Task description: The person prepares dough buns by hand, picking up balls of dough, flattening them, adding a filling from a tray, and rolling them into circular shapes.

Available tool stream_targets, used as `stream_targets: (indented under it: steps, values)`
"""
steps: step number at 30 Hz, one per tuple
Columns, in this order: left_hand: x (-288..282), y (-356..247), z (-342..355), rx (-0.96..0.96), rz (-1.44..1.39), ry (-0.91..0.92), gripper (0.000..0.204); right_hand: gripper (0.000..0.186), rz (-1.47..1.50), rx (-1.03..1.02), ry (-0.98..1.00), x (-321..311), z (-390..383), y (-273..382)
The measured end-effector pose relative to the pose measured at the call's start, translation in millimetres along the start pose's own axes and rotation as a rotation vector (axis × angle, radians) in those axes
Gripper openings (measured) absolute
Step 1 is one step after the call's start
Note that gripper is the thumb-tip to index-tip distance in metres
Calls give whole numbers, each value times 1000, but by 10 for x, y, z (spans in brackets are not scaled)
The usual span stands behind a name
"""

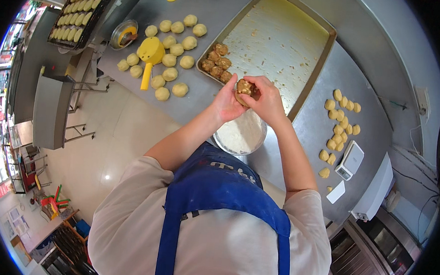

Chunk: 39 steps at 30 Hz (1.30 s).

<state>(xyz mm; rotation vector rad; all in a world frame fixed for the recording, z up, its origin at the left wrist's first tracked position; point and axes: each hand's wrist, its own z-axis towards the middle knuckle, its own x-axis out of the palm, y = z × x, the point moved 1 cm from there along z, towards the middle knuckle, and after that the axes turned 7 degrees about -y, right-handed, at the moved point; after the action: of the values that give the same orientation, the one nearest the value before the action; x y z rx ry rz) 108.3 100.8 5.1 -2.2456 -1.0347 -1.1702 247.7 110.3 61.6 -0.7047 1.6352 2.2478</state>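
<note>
Though near the tray (pixel 282 46), left hand (pixel 225 102) and right hand (pixel 268 101), fingers snug around brown ball (pixel 244 87), open room beyond.

I noted the worktable (pixel 310 130) as smooth sheet metal with a dull grey sheen. The baking tray (pixel 280 41) was metal, with a glossy, speckled base. I recorded the small bowl (pixel 117 36) as shiny metal and the handled tool (pixel 150 51) as smooth yellow plastic. The filling ball (pixel 244 87) was coarse and lumpy; the dough balls (pixel 180 89) were smooth and matt. The flour (pixel 241 131) was fine, matt powder. I logged the apron (pixel 217 182) and the shirt (pixel 127 197) as matt cloth, and the floor (pixel 105 141) as glossy. The scale (pixel 352 157) appeared to be plastic, too small in view for certainty.
</note>
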Motion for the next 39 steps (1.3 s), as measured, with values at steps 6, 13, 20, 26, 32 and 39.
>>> stream_targets:
  steps: [6, 13, 20, 26, 32, 39]
  values:
    - [0, 166, 71, 29, 35, 55, 51, 45, -83, -155, -142, -85, -255, -88]
    - [232, 385, -153, 103, 202, -54, 51, 41, -99, -195, -327, -118, -338, -34]
    - [317, 386, -371, 151, 260, -21, 47, 35, -61, -236, -337, 14, -445, -89]
    - [294, 297, -545, 46, 233, 94, 42, 39, 354, 52, -342, -89, -483, -2]
    - [259, 422, -571, 78, 106, 108, 37, 40, 242, 111, -441, 195, -625, 11]
    - [140, 393, -768, 144, 314, 116, 33, 36, 256, -90, -167, 88, -578, 17]
